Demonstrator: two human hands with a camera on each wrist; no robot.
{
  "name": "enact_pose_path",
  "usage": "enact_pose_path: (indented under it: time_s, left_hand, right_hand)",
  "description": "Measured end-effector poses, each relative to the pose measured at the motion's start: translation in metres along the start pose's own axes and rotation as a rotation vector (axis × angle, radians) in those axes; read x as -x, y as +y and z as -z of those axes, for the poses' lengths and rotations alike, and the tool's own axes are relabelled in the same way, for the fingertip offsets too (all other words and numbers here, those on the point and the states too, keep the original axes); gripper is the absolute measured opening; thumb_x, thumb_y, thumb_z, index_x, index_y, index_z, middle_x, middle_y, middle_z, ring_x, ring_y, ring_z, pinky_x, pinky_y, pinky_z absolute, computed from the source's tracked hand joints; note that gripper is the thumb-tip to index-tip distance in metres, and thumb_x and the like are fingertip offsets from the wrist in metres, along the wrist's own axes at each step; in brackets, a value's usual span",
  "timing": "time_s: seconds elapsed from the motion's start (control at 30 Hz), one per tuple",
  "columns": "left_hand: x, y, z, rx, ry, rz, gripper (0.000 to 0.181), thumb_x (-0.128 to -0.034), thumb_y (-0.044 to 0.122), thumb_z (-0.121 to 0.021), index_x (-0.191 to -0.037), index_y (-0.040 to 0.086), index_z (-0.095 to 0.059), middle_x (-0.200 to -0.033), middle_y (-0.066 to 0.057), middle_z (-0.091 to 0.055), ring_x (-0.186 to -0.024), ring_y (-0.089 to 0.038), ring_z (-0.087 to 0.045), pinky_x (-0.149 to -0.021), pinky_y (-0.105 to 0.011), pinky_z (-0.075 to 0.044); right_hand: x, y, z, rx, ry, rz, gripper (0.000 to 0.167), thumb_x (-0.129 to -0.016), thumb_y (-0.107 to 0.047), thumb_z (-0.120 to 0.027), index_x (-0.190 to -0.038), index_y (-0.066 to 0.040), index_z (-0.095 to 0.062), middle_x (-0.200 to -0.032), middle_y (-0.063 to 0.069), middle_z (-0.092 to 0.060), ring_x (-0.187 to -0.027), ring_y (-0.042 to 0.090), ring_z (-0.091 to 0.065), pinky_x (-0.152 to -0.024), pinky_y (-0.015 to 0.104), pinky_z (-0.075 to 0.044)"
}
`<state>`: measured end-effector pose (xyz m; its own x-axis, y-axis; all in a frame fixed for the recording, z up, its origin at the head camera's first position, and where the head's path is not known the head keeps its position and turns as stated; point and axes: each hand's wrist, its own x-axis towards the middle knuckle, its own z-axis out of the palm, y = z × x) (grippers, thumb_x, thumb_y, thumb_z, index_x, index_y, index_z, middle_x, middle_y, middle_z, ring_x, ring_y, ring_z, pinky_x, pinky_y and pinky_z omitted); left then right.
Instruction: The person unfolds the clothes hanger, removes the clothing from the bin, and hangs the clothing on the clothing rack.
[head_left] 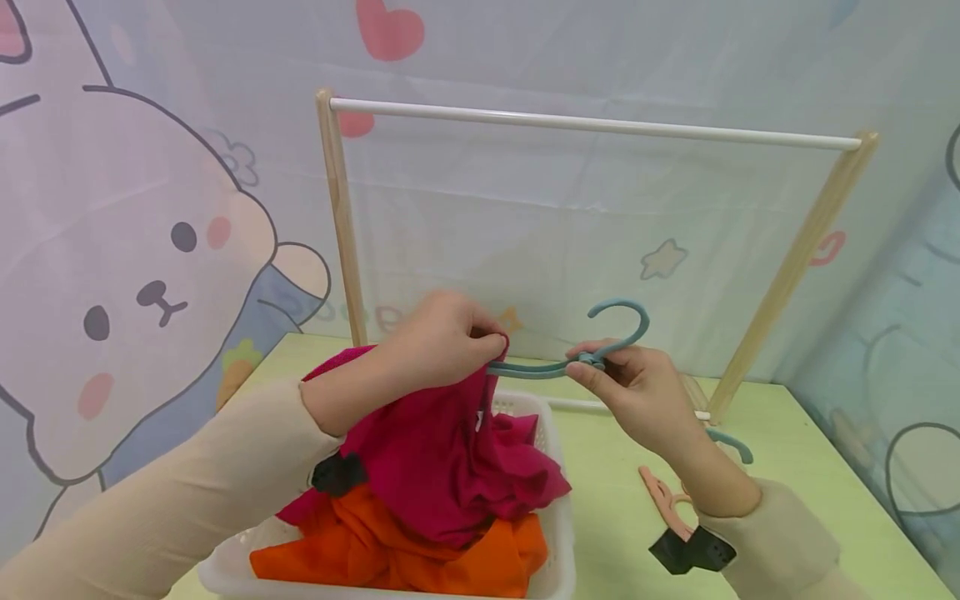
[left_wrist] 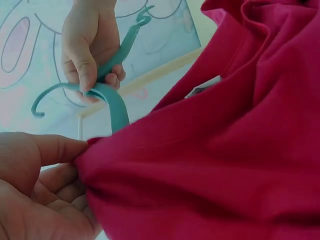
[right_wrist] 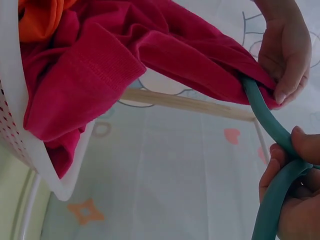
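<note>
My right hand pinches a teal clothes hanger near the base of its hook, which points up. One arm of the hanger runs leftward into a magenta garment. With thumb and fingers, my left hand pinches the garment's edge around that arm. In the left wrist view, the hanger's other arm sticks out bare beyond the right hand. A white label shows inside the garment's opening. The lower part of the garment hangs into a white basket, over orange cloth.
Behind the hands stands a rack with a white rail and wooden posts. A peach hanger lies on the light green table, right of the basket. Part of another teal hanger shows behind the right forearm.
</note>
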<state>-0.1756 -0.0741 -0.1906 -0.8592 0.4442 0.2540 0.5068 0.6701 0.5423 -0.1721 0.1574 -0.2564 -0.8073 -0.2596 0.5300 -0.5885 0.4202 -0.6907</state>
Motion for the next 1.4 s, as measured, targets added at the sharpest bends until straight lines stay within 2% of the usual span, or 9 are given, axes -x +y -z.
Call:
enact_pose_path:
  time_s: [0.2,0.27,0.4,0.53,0.67,0.77,0.9,1.17,1.4]
  left_hand:
    - [-0.005,0.008,-0.016,-0.005,-0.027,-0.103,0.024,-0.0896,0.007,-0.057,-0.076,0.010,-0.076,-0.057,0.004,-0.054,-0.057,-0.011,-0.045,-0.050,-0.019,-0.035]
    - [-0.006,0.010,-0.019,0.008,-0.027,-0.109,0.022,-0.0892,0.007,-0.058,-0.079,0.009,-0.077,-0.059,0.005,-0.056,-0.060,-0.011,-0.046,-0.051,-0.018,-0.037]
    - [-0.005,0.007,-0.020,-0.012,-0.044,-0.143,0.019,-0.0898,0.010,-0.062,-0.078,0.009,-0.077,-0.059,0.005,-0.056,-0.060,-0.010,-0.046,-0.052,-0.019,-0.038]
    - [-0.003,0.004,-0.015,-0.066,-0.113,-0.170,0.012,-0.0883,0.018,-0.069,-0.088,0.009,-0.076,-0.065,0.006,-0.061,-0.060,-0.008,-0.048,-0.057,-0.019,-0.042]
    - [0.001,0.004,-0.003,-0.144,-0.152,-0.158,0.025,-0.0845,0.021,-0.074,-0.105,0.008,-0.074,-0.088,0.002,-0.071,-0.079,-0.012,-0.061,-0.072,-0.023,-0.052]
    - [0.004,0.002,0.006,-0.224,-0.167,-0.156,0.024,-0.0835,0.021,-0.075,-0.104,0.008,-0.074,-0.092,0.000,-0.071,-0.084,-0.015,-0.061,-0.076,-0.026,-0.053]
    - [0.009,-0.004,0.013,-0.272,-0.177,-0.180,0.016,-0.0845,0.018,-0.074,-0.098,0.009,-0.075,-0.085,0.002,-0.069,-0.078,-0.015,-0.059,-0.072,-0.026,-0.052]
    - [0.017,-0.017,0.008,-0.221,-0.089,-0.278,0.010,-0.0865,0.015,-0.072,-0.094,0.008,-0.075,-0.075,0.003,-0.067,-0.065,-0.011,-0.055,-0.063,-0.023,-0.049]
    - [0.018,-0.024,-0.003,-0.177,0.002,-0.355,0.011,-0.0868,0.013,-0.072,-0.095,0.006,-0.075,-0.081,0.001,-0.071,-0.072,-0.012,-0.061,-0.068,-0.022,-0.051]
  right_hand:
    - [-0.003,-0.004,-0.019,-0.092,-0.046,0.017,0.015,-0.090,-0.008,-0.068,-0.101,0.000,-0.072,-0.086,0.006,-0.070,-0.068,0.009,-0.061,-0.065,0.022,-0.050]
    - [-0.002,-0.004,-0.021,-0.110,-0.039,0.012,0.016,-0.089,-0.006,-0.067,-0.102,0.002,-0.072,-0.092,0.011,-0.071,-0.076,0.009,-0.065,-0.071,0.023,-0.053]
    - [-0.002,-0.003,-0.021,-0.128,-0.011,-0.015,0.015,-0.089,-0.005,-0.067,-0.101,0.005,-0.072,-0.093,0.010,-0.071,-0.076,0.007,-0.064,-0.071,0.022,-0.052]
    - [-0.002,-0.002,-0.019,-0.135,-0.006,-0.028,0.017,-0.090,-0.008,-0.067,-0.102,0.004,-0.071,-0.088,-0.002,-0.071,-0.071,0.010,-0.059,-0.065,0.022,-0.048]
    - [-0.001,-0.002,-0.016,-0.135,0.009,-0.044,0.018,-0.090,-0.009,-0.067,-0.101,0.004,-0.071,-0.085,-0.013,-0.069,-0.068,0.010,-0.055,-0.061,0.022,-0.043]
    - [-0.001,-0.003,-0.015,-0.133,0.016,-0.055,0.018,-0.091,-0.008,-0.066,-0.101,0.006,-0.071,-0.084,-0.017,-0.068,-0.070,0.010,-0.057,-0.062,0.021,-0.044]
    - [-0.001,-0.004,-0.013,-0.128,0.023,-0.067,0.018,-0.091,-0.008,-0.067,-0.102,0.006,-0.071,-0.084,-0.019,-0.068,-0.074,0.009,-0.061,-0.066,0.020,-0.048]
    - [0.000,-0.011,-0.014,-0.143,0.014,-0.077,0.022,-0.090,-0.010,-0.068,-0.104,0.006,-0.070,-0.084,-0.017,-0.069,-0.072,0.014,-0.061,-0.065,0.021,-0.048]
    - [0.000,-0.012,-0.017,-0.180,0.003,-0.054,0.021,-0.090,-0.009,-0.067,-0.105,0.006,-0.070,-0.086,-0.016,-0.069,-0.076,0.009,-0.064,-0.071,0.021,-0.051]
